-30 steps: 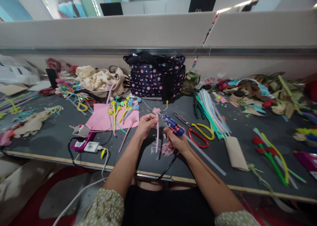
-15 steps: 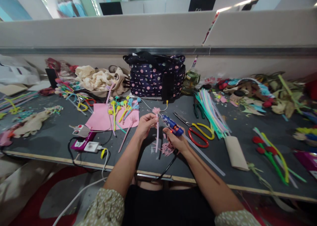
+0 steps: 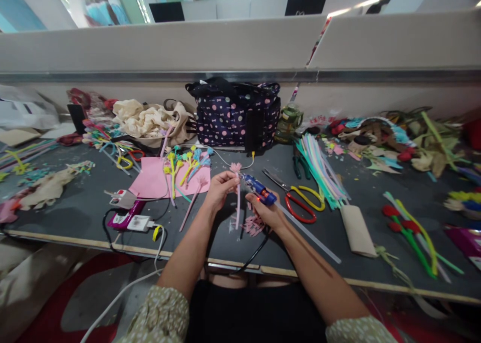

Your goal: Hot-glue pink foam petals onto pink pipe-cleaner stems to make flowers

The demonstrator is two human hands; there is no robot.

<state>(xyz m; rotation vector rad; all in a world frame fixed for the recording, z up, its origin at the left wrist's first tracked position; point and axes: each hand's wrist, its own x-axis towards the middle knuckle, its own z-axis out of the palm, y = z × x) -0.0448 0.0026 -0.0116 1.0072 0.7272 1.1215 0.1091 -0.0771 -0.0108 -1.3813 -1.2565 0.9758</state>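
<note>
My left hand (image 3: pixel 221 186) pinches a pink pipe-cleaner flower (image 3: pixel 238 202) near its top, the stem hanging down and the fringed head upward. In my right hand (image 3: pixel 265 210) is a blue glue gun (image 3: pixel 259 188), its nozzle close beside the flower head; whether they touch I cannot tell. A red light glows on the gun, and a long clear glue stick (image 3: pixel 311 235) sticks out of its back. Below the hands lies a small pile of cut pink pieces (image 3: pixel 253 225). Another pink flower (image 3: pixel 191 207) rests to the left, partly on a pink sheet (image 3: pixel 148 177).
Red-and-yellow-handled scissors (image 3: pixel 300 205) and dark pliers (image 3: pixel 300 165) lie right, beside a bundle of pastel pipe cleaners (image 3: pixel 323 170). A purple power strip (image 3: pixel 128 216) with cables is at left. Behind stand a dotted bag (image 3: pixel 233 115) and a green bottle (image 3: pixel 289 122).
Almost nothing differs. The view has shifted slightly, while both hands keep the flower and the glue gun in nearly the same place.
</note>
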